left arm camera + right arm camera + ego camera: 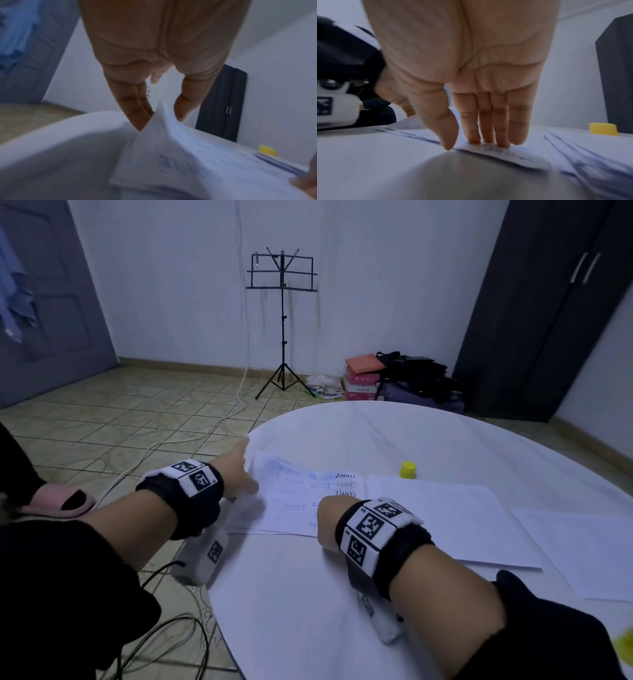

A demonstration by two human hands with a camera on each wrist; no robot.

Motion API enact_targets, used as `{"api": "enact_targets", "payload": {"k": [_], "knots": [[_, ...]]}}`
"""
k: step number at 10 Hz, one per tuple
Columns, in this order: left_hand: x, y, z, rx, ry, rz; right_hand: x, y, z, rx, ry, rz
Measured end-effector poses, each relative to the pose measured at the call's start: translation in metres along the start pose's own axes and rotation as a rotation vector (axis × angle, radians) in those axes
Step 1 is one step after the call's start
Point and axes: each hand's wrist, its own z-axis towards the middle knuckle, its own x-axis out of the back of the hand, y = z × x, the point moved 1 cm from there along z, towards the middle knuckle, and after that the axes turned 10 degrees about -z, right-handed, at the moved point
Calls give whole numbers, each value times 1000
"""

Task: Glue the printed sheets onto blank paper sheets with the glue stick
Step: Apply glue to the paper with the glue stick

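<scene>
Nearest, the right hand (471, 75) lies flat with straight fingers (500, 121) pressing the near edge of the printed sheet (301, 501) onto the round white table (308, 594). Just beyond, the left hand (154, 54) pinches the sheet's far-left corner between thumb and fingertips and lifts it, so the paper curls up there. The print shows through in reverse, so the sheet seems face-down. A stack of blank paper sheets (445, 518) lies just right of it; the yellow-capped glue stick (408, 469) stands behind, untouched. The step looks like turning or positioning the sheet; next comes aligning it and smoothing it flat without creasing.
</scene>
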Motion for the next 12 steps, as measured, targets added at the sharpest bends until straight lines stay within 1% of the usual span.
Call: {"api": "enact_targets", "payload": {"k": [1,2,3,4,5,6,7,8,9,10,11,12], "knots": [[3,-10,-12,167,-58,-221,-2,2,-3,1,-9,1],[4,-10,-21,216,-106,-63,0,5,-16,9,78,113],[5,-8,-22,244,-34,-201,-2,5,-15,-6,12,96],[-2,-4,-27,326,-67,-644,-7,4,-4,-46,-35,128],[-5,2,-32,343,-110,-788,-7,6,-7,-88,18,172],[-8,2,-34,327,-168,-814,-8,4,-12,-95,50,243],[-11,-4,-36,336,-162,-791,-10,-1,-13,-84,29,302],[-12,-10,-34,363,-150,-822,-7,-11,-23,-94,79,319],[-13,-16,-30,372,-153,-863,5,-28,-31,55,208,357],[-14,-16,-30,363,-162,-881,11,-49,-31,226,145,249],[-13,-17,-32,364,-186,-905,4,-58,-22,232,77,138],[-14,-19,-30,355,-170,-877,-2,-50,-22,191,36,125]]}}
